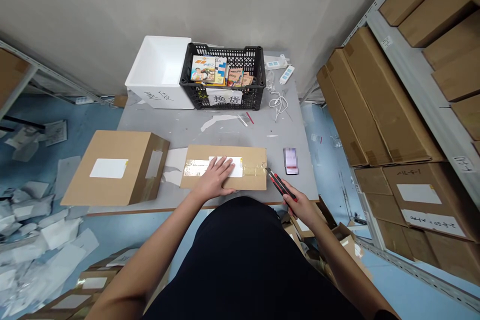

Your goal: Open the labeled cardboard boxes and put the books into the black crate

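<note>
A long cardboard box [255, 156] with clear tape and a white label on top lies near the front edge of the grey table. My left hand [215, 179] rests flat on its top, fingers spread over the label. At the box's right end, my right hand [298, 201] is wrapped round a red and black box cutter [280, 184]. The cutter's tip is at the right edge of the box, by the end of the tape. Whether the blade touches the tape is too small to tell.
A larger cardboard box [108, 150] stands at the left. Behind are a white foam box [161, 60] and a black crate [225, 95] of booklets. A phone [291, 161] lies right, below a white cable [278, 104]. Shelves [397, 50] with boxes stand at the right.
</note>
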{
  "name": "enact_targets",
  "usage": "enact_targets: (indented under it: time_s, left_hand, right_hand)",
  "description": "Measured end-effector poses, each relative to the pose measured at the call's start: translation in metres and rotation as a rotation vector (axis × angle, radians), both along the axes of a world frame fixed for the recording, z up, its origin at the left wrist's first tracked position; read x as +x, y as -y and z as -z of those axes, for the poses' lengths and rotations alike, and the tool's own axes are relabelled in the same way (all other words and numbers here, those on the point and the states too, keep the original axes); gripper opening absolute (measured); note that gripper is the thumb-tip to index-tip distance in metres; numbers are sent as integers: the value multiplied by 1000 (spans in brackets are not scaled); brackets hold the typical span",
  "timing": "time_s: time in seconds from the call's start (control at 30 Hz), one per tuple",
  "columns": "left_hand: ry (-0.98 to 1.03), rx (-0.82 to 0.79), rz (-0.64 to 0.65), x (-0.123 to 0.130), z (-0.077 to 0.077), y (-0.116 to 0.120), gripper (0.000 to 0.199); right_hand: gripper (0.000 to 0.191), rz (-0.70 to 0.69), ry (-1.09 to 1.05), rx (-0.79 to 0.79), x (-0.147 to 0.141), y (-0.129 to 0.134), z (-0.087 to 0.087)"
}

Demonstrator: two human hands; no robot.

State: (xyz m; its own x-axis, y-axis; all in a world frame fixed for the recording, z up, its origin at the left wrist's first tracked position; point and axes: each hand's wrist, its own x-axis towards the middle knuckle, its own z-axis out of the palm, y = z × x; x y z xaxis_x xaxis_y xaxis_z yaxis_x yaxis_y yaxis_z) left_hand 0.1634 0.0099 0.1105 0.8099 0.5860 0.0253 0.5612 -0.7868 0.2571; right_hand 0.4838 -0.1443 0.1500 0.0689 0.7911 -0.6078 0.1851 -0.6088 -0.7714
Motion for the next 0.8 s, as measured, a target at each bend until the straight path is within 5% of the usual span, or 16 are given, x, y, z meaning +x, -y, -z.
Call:
enact_targets:
  time_s: [0.33,0.8]
  left_hand:
    - [17,-17,-9,1,-2,-2,88]
    - [21,-20,3,1,1,-2,90]
  right_hand:
    - [60,35,179,45,-20,17,1]
    - [66,51,-37,-3,-12,28,-3]
